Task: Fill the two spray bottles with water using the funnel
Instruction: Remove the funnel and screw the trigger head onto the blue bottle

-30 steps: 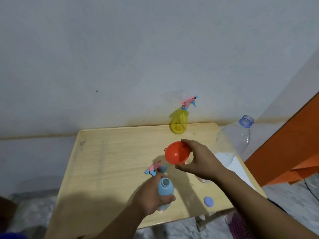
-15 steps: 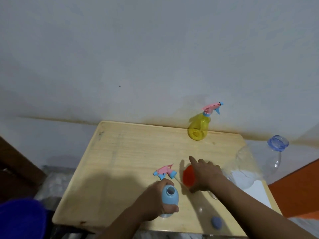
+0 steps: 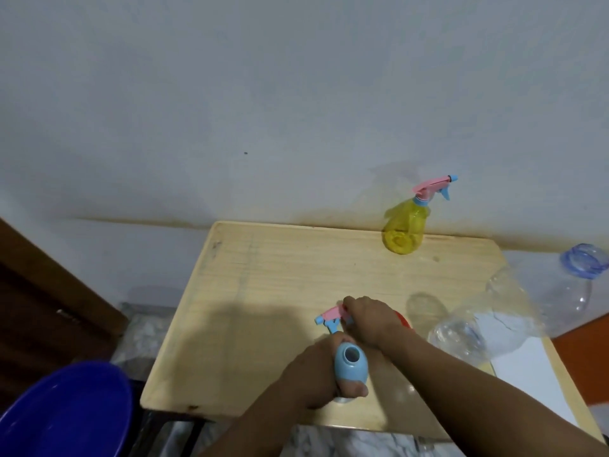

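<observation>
Near the frame's lower middle, the left hand grips the uncapped pale-blue plastic spray bottle while the right hand closes on its detached pink-and-blue trigger head (orange funnel beside), so refitting looks next, yellow translucent spray bottle left.

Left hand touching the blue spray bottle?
Touching. Head view shows the left hand wrapped around the blue spray bottle, thumb across its lower front.

no text, label, brand, number or sign can be read anywhere in this view. the yellow bottle, the blue bottle and the clear bottle show plain surfaces, and the white sheet on the counter is blank.
</observation>
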